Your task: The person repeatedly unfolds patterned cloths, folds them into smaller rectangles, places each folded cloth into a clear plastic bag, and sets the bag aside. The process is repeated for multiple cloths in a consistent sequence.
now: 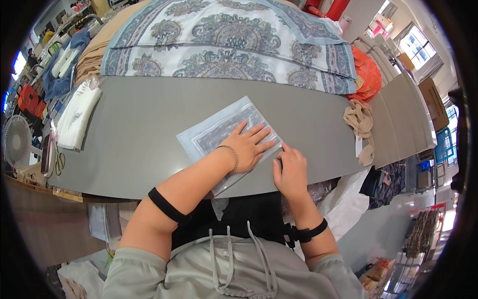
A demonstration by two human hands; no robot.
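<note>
A folded paisley-print cloth in a clear plastic bag (209, 136) lies slantwise on the grey table (142, 123). My left hand (248, 147) rests flat on it, fingers spread and pointing to the upper right. At the bag's right corner is my right hand (291, 168), its index fingertip touching the edge and the other fingers curled. Nothing shows between its thumb and fingers. Part of the bagged cloth is hidden beneath my left hand and forearm.
Large paisley-print cloths (231, 37) are stacked along the far side. White plastic bags (78, 116) lie at left, by scissors (59, 164) and a fan (18, 140). At right are a red plastic bag (368, 74), a beige cloth strip (358, 119) and a stack of grey boards (399, 116).
</note>
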